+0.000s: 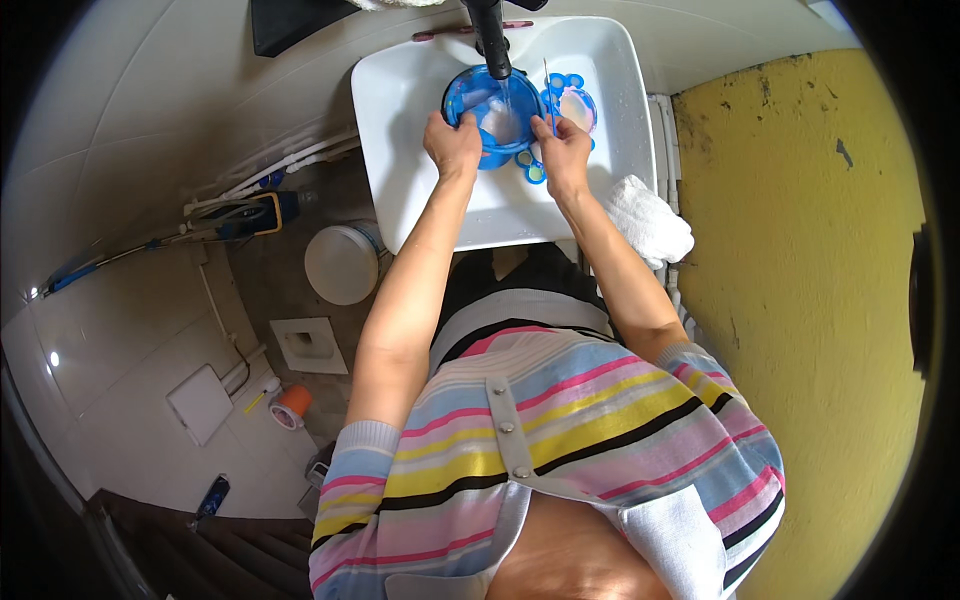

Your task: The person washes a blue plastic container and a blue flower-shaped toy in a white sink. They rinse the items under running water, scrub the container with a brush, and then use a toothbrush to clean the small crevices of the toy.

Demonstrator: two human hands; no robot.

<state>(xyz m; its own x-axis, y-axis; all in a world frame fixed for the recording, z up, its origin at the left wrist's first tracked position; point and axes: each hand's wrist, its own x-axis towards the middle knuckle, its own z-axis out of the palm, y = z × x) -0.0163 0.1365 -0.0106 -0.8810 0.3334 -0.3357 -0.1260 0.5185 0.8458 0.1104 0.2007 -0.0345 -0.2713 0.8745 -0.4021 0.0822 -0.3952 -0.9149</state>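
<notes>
A round blue bowl is under the black faucet, with a stream of water running into it. Whitish liquid or foam shows inside. My left hand grips the bowl's left rim, fingers closed. On the opposite side my right hand is closed at the bowl's right rim. A thin upright stick rises by my right fingertips; whether they pinch it too, I cannot tell. Beside my right hand lies a blue paint palette with small round wells and pinkish colour, partly hidden by the hand and bowl.
The white sink surrounds all this. A white towel hangs at its right edge, near the yellow wall. A white bucket stands on the floor at left, with a squat toilet and an orange container beyond.
</notes>
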